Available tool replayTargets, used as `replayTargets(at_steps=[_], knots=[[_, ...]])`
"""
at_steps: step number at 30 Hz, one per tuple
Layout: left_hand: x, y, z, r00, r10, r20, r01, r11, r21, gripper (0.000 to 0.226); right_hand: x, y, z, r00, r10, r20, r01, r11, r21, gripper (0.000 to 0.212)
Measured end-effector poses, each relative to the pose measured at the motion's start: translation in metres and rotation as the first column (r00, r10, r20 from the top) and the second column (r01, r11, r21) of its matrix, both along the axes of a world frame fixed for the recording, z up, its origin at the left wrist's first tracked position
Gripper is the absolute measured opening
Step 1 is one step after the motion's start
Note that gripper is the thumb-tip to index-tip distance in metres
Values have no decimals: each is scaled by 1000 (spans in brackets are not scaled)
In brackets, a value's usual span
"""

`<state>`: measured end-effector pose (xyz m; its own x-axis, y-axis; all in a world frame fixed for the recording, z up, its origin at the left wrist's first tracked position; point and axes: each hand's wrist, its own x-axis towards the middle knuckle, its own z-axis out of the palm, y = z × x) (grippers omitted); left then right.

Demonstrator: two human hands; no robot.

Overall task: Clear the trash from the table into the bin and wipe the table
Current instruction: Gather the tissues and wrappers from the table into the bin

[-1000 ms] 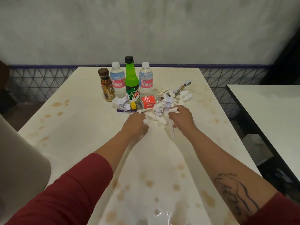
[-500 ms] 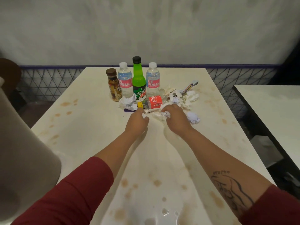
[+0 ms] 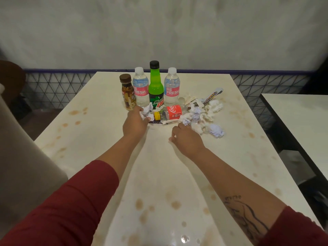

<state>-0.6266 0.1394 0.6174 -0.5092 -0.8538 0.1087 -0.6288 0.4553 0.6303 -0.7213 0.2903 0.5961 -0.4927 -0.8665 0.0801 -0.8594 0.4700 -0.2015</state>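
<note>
Crumpled white tissues (image 3: 204,114) are heaped at the table's far middle, with one loose paper ball (image 3: 216,130) nearer me. A Coca-Cola bottle (image 3: 171,112) with a yellow cap lies on its side beside them. My left hand (image 3: 135,122) curls its fingers round a crumpled tissue (image 3: 147,111) left of the cap. My right hand (image 3: 187,137) rests on the table just short of the heap, fingers loosely curled with nothing seen in them. Brown spill stains dot the cream table (image 3: 159,174).
Behind the trash stand a brown coffee bottle (image 3: 127,93), two water bottles (image 3: 141,87) (image 3: 171,87) and a green Mountain Dew bottle (image 3: 156,87). A snack wrapper (image 3: 211,97) lies at the back right. A beige rounded object (image 3: 17,157) is at my left, a second table (image 3: 301,112) at my right.
My left hand has moved left onto the tissue by the lying bottle's cap. My right hand has drawn back from the tissue heap toward me.
</note>
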Motion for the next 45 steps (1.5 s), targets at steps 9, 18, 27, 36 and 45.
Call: replayTargets(at_steps=[9,18,27,36,45], knots=[[-12,-23,2,944,-98,313,132,987,-88,57,4,10,14,1000,-15,-18,13,997,-82,38],[3,-18,17,981,-95,172,108,992,-70,39,7,10,24,999,-41,20,43,993,-114,38],[42,9,86,997,-43,-65,37,995,-93,38,40,-34,73,993,31,114,15,924,-383,29],[109,30,198,940,57,-335,-137,966,-220,15,105,-87,181,882,353,313,35,612,-790,24],[227,28,259,883,232,-409,-372,876,-307,25,215,-122,257,645,668,370,-82,542,-836,22]])
